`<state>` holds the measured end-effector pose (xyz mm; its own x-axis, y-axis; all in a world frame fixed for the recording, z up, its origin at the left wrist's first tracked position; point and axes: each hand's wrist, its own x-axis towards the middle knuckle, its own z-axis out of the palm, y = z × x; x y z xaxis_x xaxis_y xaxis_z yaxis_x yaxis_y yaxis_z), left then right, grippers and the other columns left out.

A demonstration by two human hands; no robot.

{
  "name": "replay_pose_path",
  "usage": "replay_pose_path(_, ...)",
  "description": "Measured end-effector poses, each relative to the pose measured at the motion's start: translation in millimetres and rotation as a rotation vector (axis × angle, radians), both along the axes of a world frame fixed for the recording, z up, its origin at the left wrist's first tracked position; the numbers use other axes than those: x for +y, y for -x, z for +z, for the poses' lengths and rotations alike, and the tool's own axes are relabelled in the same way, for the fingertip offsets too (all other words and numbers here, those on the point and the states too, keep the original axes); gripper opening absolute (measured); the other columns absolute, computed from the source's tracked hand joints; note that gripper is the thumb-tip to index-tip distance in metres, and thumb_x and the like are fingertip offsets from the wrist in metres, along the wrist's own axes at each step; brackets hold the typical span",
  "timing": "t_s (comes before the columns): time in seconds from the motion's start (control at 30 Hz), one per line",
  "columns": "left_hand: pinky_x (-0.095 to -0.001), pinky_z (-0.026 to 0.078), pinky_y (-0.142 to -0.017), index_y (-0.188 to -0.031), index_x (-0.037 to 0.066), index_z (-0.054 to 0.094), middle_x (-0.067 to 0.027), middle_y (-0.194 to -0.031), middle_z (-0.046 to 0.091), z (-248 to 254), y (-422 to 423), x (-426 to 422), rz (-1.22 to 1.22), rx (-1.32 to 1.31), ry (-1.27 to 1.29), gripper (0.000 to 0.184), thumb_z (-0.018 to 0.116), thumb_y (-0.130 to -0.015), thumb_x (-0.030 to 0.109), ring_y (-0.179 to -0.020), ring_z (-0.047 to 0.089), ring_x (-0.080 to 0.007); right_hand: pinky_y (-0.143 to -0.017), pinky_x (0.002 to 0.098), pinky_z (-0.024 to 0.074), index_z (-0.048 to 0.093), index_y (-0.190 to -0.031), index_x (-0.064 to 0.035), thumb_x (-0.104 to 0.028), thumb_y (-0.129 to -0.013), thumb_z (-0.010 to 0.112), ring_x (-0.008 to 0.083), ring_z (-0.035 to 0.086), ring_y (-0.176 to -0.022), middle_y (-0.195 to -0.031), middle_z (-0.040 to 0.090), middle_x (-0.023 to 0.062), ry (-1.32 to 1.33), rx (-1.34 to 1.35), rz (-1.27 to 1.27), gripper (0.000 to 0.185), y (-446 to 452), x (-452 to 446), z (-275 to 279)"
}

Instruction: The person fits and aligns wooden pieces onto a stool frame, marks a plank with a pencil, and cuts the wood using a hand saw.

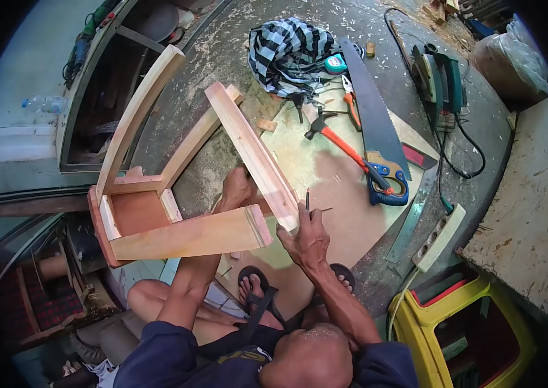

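Observation:
A wooden frame with a reddish-brown panel point(141, 216) and several pale legs lies on its side at the left. My left hand point(238, 189) is closed between its legs, partly behind the wood; what it grips is hidden. My right hand point(307, 238) is closed round the near end of a pale wooden bar point(254, 152), which slants up and left across the frame. A dark pencil point(307, 198) sticks up from the same hand. The wide front leg point(190, 234) passes over my left forearm.
An orange-handled hammer point(345, 147), a handsaw point(377, 107), pliers point(351, 107) and a tape measure point(335, 63) lie ahead to the right. Further right are a green power tool point(445, 81), a metal ruler point(411, 223) and a power strip point(440, 237). Checkered cloth point(290, 55) lies at the back.

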<state>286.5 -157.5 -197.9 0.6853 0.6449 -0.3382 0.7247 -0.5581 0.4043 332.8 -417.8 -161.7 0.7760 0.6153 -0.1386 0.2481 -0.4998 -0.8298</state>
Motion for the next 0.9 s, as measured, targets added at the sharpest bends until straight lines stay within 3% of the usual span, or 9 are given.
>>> replay_pose_path(0.1, -0.0484, 0.053, -0.087, -0.121, 0.000, 0.064, -0.0276, -0.109, 0.069, 1.6, -0.2, 16.3, 0.162, 0.035, -0.079, 0.035, 0.058, -0.096, 0.023, -0.101, 0.066, -0.0470, -0.063, 0.0465, 0.0526, 0.054, -0.134, -0.0016, -0.028, -0.073, 0.083, 0.0357, 0.061, -0.078, -0.095, 0.052, 0.0171, 0.012, 0.001, -0.024, 0.073, 4.4, 0.1, -4.6)
replay_pose_path(0.17, -0.0513, 0.050, -0.090, -0.116, 0.002, 0.066, -0.0267, -0.106, 0.068, -26.1, 14.4, 38.6, 0.261, -0.144, -0.457, 0.031, 0.060, -0.092, 0.020, -0.101, 0.064, -0.0466, -0.064, 0.0458, 0.0524, 0.054, -0.135, -0.0013, -0.029, -0.073, 0.083, 0.0351, 0.060, -0.079, -0.095, 0.052, 0.0169, 0.009, -0.059, -0.033, 0.074, 15.6, 1.0, -17.3)
replay_pose_path(0.2, -0.0464, 0.049, -0.091, -0.121, 0.001, 0.063, -0.0214, -0.108, 0.066, -30.4, 11.6, 47.9, 0.197, -0.252, -0.406, 0.032, 0.059, -0.097, 0.023, -0.102, 0.064, -0.0392, -0.064, 0.0450, 0.0523, 0.054, -0.136, -0.0011, -0.029, -0.073, 0.083, 0.0345, 0.060, -0.080, -0.095, 0.052, 0.0168, 0.002, -0.118, -0.040, 0.075, 19.5, 2.1, -24.5)
replay_pose_path(0.23, -0.0464, 0.049, -0.091, -0.121, 0.001, 0.063, -0.0214, -0.108, 0.066, -37.7, 5.0, 55.4, 0.198, -0.254, -0.408, 0.032, 0.059, -0.097, 0.023, -0.102, 0.064, -0.0392, -0.064, 0.0450, 0.0523, 0.054, -0.136, -0.0011, -0.029, -0.073, 0.083, 0.0345, 0.060, -0.080, -0.095, 0.052, 0.0168, 0.001, -0.120, -0.039, 0.075, 24.0, 1.9, -30.3)
replay_pose_path(0.3, -0.0384, 0.053, -0.087, -0.128, 0.001, 0.058, -0.0163, -0.115, 0.065, -24.6, -21.5, 49.2, 0.500, -0.584, 0.341, 0.037, 0.057, -0.103, 0.029, -0.102, 0.064, -0.0264, -0.065, 0.0443, 0.0519, 0.053, -0.137, 0.0000, -0.030, -0.073, 0.083, 0.0344, 0.059, -0.083, -0.095, 0.052, 0.0167, -0.024, -0.171, -0.054, 0.077, 32.0, 4.7, -38.7)
replay_pose_path(0.33, -0.0362, 0.053, -0.090, -0.136, 0.001, 0.051, -0.0106, -0.116, 0.064, -12.1, -36.2, 31.0, 0.632, -0.724, 0.563, 0.040, 0.057, -0.105, 0.026, -0.101, 0.062, -0.0192, -0.066, 0.0450, 0.0515, 0.053, -0.137, 0.0011, -0.030, -0.073, 0.083, 0.0354, 0.058, -0.083, -0.096, 0.052, 0.0175, -0.025, -0.180, -0.059, 0.077, 33.5, 5.4, -43.0)
replay_pose_path(0.47, -0.0374, 0.053, -0.094, -0.144, 0.001, 0.046, -0.0130, -0.125, 0.063, -18.2, -51.7, 11.9, 0.592, -0.965, 0.645, 0.047, 0.062, -0.102, 0.014, -0.107, 0.063, -0.0214, -0.066, 0.0457, 0.0513, 0.053, -0.137, 0.0009, -0.030, -0.074, 0.084, 0.0356, 0.058, -0.083, -0.096, 0.052, 0.0180, -0.028, -0.193, -0.082, 0.077, 29.2, 5.7, -40.7)
replay_pose_path(0.67, -0.0356, 0.050, -0.099, -0.145, 0.000, 0.045, -0.0132, -0.130, 0.061, -11.5, -53.6, 6.7, 0.613, -1.003, 0.741, 0.049, 0.062, -0.102, 0.016, -0.116, 0.059, -0.0211, -0.068, 0.0454, 0.0529, 0.055, -0.135, 0.0006, -0.027, -0.071, 0.086, 0.0368, 0.061, -0.080, -0.096, 0.054, 0.0196, -0.016, -0.137, -0.070, 0.075, 27.0, 3.8, -38.9)
replay_pose_path(0.9, -0.0338, 0.051, -0.098, -0.151, -0.001, 0.040, -0.0122, -0.133, 0.060, -14.0, -54.1, 11.1, 0.607, -1.053, 0.792, 0.058, 0.064, -0.101, 0.016, -0.114, 0.060, -0.0204, -0.065, 0.0456, 0.0515, 0.052, -0.136, 0.0034, -0.027, -0.075, 0.084, 0.0362, 0.060, -0.080, -0.095, 0.052, 0.0187, -0.040, -0.143, -0.064, 0.075, 26.2, 5.1, -40.0)
